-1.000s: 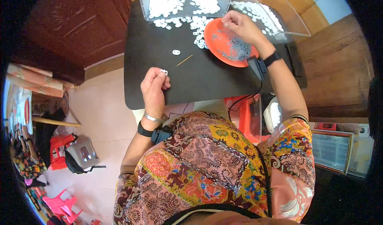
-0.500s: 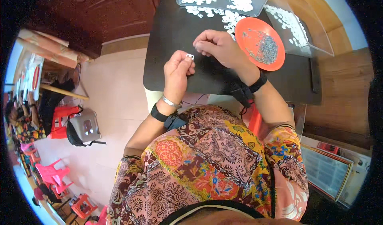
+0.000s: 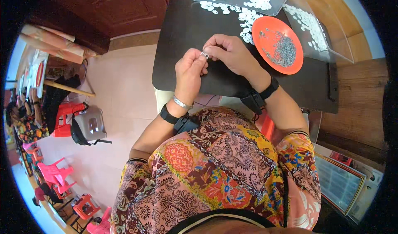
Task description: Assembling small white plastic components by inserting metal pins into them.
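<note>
Between the thumb and fingers of my left hand (image 3: 188, 74) is a small white plastic piece (image 3: 205, 55) with holes in it. My right hand (image 3: 232, 53) is closed in a pinch, its fingertips right up against that piece. Whatever its fingers hold is too small and covered to make out. Both hands are above the dark table (image 3: 182, 31). To the right of my right hand lies an orange plate (image 3: 296, 64) with a heap of small grey metal screws or pins (image 3: 285, 51).
Loose white pieces (image 3: 247, 22) lie beside the plate. A clear plastic tray (image 3: 273, 11) at the back holds many more, and others are spread behind the plate at right. On the left floor stand a grey and black bag (image 3: 90, 126) and a pink chair (image 3: 56, 174); another person sits beyond.
My two hands have come together: the right fingertips, apart from the white piece before, now meet it. The view has shifted slightly.
</note>
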Motion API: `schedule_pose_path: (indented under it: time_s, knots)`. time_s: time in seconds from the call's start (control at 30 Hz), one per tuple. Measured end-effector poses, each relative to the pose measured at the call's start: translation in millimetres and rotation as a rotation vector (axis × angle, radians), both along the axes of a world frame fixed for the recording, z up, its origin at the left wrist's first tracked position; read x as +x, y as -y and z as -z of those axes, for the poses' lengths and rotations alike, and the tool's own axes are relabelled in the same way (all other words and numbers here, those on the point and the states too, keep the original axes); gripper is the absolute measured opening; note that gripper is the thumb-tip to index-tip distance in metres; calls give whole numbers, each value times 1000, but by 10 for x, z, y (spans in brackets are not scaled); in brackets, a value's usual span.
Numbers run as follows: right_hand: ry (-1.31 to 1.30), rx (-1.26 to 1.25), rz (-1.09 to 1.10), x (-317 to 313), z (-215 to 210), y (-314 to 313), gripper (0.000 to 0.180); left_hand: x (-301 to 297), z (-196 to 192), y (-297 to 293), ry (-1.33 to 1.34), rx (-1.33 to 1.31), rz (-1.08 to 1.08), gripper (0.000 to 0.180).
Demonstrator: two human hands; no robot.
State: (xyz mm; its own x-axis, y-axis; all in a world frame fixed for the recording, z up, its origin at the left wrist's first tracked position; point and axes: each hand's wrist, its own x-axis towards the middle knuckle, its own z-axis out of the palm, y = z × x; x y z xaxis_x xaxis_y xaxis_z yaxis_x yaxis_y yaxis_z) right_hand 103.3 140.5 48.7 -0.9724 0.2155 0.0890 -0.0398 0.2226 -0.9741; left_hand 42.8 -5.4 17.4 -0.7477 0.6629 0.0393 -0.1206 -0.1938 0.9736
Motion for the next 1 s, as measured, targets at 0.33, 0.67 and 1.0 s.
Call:
schedule_pose_path:
  time_s: [0.33,0.67,1.0]
  knots:
    - [-3,36,9,16,-18,-13,20,3,18,4,-8,-1,5,12]
    - [1,54,14,12,15,-14,17,14,-8,-10,-33,-15,-24,14]
    - [-31,190,41,40,40,15,17,37,9,-15,-118,-75,-68,16]
